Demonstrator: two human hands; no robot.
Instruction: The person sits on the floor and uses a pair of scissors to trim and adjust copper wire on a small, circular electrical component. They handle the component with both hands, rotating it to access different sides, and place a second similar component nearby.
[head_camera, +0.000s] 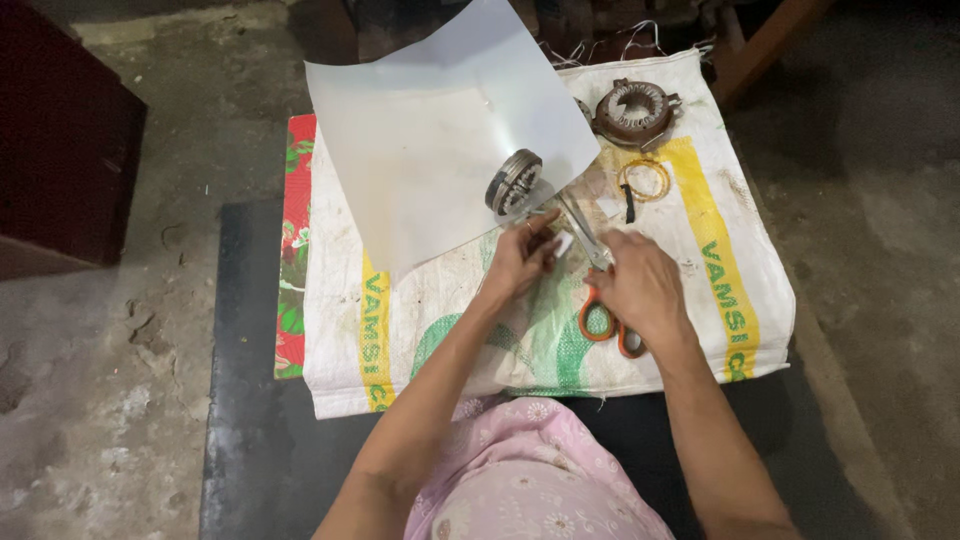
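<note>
Pinching the thin, floppy plastic sheet (440, 150) near its edge with my left hand (520, 262), my right hand (640, 285) grips orange-handled scissors (600, 290).

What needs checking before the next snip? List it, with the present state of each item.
1. Scissors gripped by right hand: ok, fingers in the orange handles.
2. Left hand steadies the sheet edge: ok.
3. Left fingertips clear of the blades: cannot tell, they lie very close.
4. Ring-shaped metal part weighs the sheet down: ok, it rests on the sheet near the cut.
5. Sheet lies flat: not ok, its far corner curls upward.
6. Woven sack under the work: ok, spread flat.
</note>
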